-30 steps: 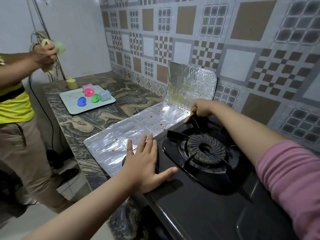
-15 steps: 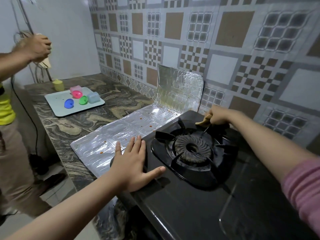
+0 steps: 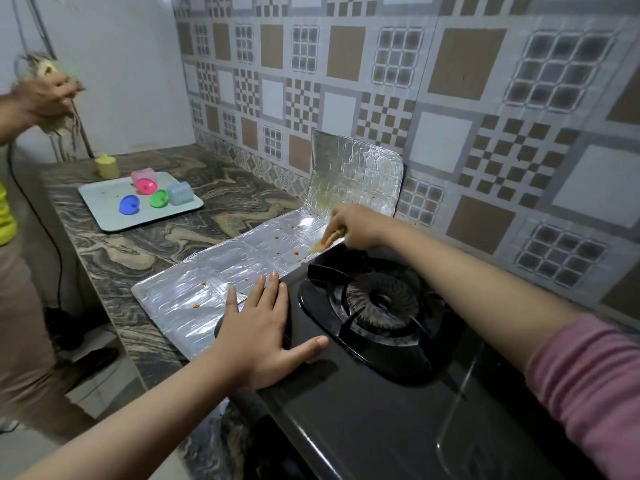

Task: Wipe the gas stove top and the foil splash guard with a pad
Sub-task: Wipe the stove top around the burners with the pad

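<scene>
The black gas stove (image 3: 363,410) fills the lower right, with its round burner (image 3: 381,301) under a black pan support. The foil splash guard (image 3: 221,271) lies flat on the counter left of the stove, speckled with orange-brown spots, and its end panel (image 3: 356,174) stands up against the tiled wall. My right hand (image 3: 360,226) grips a yellowish pad (image 3: 325,242) at the stove's far left corner, where the foil bends up. My left hand (image 3: 263,327) lies flat with fingers spread on the stove's front left corner, partly over the foil.
A pale tray (image 3: 104,216) with small coloured plastic cups stands on the marbled counter (image 3: 225,199) at the left, with a yellow cup (image 3: 107,166) behind it. Another person stands at the far left, a raised hand (image 3: 45,95) blurred near hanging cables.
My right hand has moved with the pad from the stove's back edge leftward onto the foil bend. My left hand stays flat. The other person's raised hand keeps moving.
</scene>
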